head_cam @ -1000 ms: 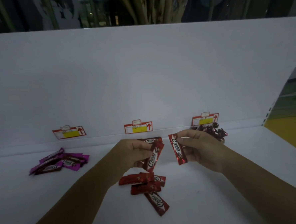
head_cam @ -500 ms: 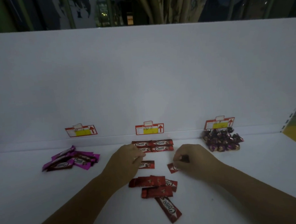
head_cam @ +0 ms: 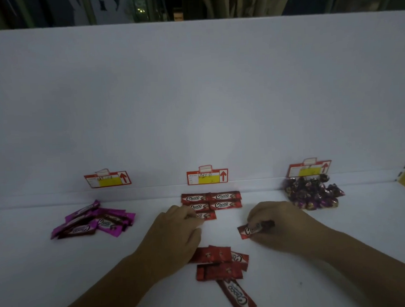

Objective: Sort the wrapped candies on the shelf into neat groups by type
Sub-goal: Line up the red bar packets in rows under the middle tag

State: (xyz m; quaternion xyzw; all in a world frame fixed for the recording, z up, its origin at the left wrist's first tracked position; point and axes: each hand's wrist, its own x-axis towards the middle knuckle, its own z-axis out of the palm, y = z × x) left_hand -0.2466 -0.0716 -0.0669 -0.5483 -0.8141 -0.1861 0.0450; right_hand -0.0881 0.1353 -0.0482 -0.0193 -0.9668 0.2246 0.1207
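A dim view looks down over a white shelf (head_cam: 62, 280) with a white back panel (head_cam: 193, 94). Three red and yellow price tags (head_cam: 207, 176) sit along the panel's foot, at left, centre and right.

Below the left tag lies a loose heap of purple wrapped candies (head_cam: 94, 221). Below the right tag is a mound of dark twist-wrapped candies (head_cam: 313, 194). Below the centre tag, four red candies (head_cam: 211, 201) marked "Choco" lie flat in a tidy two-by-two block.

The left hand (head_cam: 178, 233) is at centre frame, knuckles up, its curled fingers covering the left end of a fifth red candy (head_cam: 207, 216) just under that block. In this light I cannot tell whether they pinch it or only rest on it.

The right hand (head_cam: 279, 227), right of centre, pinches a single red candy (head_cam: 250, 230) between thumb and fingers, its left end sticking out toward the middle.

At lower centre, more red candies lie in an untidy pile (head_cam: 217, 262), one long piece (head_cam: 237, 298) angled toward the bottom edge.
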